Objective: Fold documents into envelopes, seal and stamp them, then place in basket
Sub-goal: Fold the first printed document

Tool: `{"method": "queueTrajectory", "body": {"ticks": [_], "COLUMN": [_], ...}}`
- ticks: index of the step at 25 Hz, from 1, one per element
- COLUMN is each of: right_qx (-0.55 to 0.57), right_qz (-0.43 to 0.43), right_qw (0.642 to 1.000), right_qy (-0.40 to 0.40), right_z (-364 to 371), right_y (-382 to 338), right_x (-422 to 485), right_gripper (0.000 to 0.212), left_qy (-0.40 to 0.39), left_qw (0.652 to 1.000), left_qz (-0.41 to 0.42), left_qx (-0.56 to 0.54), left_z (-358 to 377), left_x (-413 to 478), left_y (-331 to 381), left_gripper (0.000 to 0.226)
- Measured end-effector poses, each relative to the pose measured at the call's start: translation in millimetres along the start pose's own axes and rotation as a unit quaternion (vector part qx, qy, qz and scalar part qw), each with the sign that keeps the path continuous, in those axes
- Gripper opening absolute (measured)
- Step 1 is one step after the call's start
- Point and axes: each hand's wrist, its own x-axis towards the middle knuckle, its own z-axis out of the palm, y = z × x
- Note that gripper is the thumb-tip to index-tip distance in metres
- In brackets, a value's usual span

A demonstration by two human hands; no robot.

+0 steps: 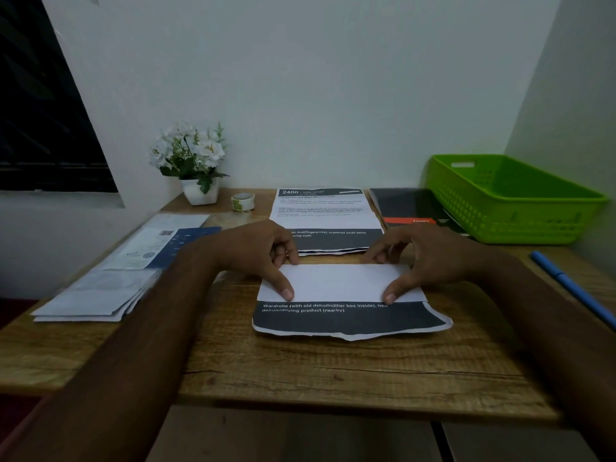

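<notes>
A printed document (340,295) lies on the wooden table (300,371) in front of me, its top part folded down so the white back covers it, a dark printed band showing below. My left hand (263,251) pinches the fold's left edge, thumb on the flap. My right hand (423,258) holds the right edge the same way. A stack of further documents (325,215) lies just behind. Envelopes (110,278) are piled at the left. A green basket (506,198) stands at the back right. A roll of stickers (242,201) sits near the back.
A white pot of white flowers (193,161) stands at the back left by the wall. A black notebook (410,208) lies beside the basket. A blue pen (573,288) rests near the table's right edge. A dark window is at the left.
</notes>
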Motion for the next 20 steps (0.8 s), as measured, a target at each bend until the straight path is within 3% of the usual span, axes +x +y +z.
{"method": "queueTrajectory", "body": {"ticks": [8,11,20], "right_qx": [0.011,0.012,-0.024], "right_qz": [-0.024,-0.006,-0.054], "right_qw": [0.999,0.999,0.987], "right_qy": [-0.039,-0.037,0.151], "right_z": [1.9,2.2,1.8], "right_y": [0.5,0.7,9.6], "right_x": [3.6,1.9,1.7], "right_gripper": [0.073,0.061,0.057], "left_qy": [-0.017,-0.003,0.17], "left_qw": [1.0,1.0,0.983], "left_qz": [-0.023,-0.009,0.068], "left_qx": [-0.002,0.0,0.016], "left_z": [0.9,0.1,1.3], "left_x": [-0.8,-3.1,-1.2], "left_y": [4.9,7.4,1.0], "left_gripper": [0.048,0.046,0.037]}}
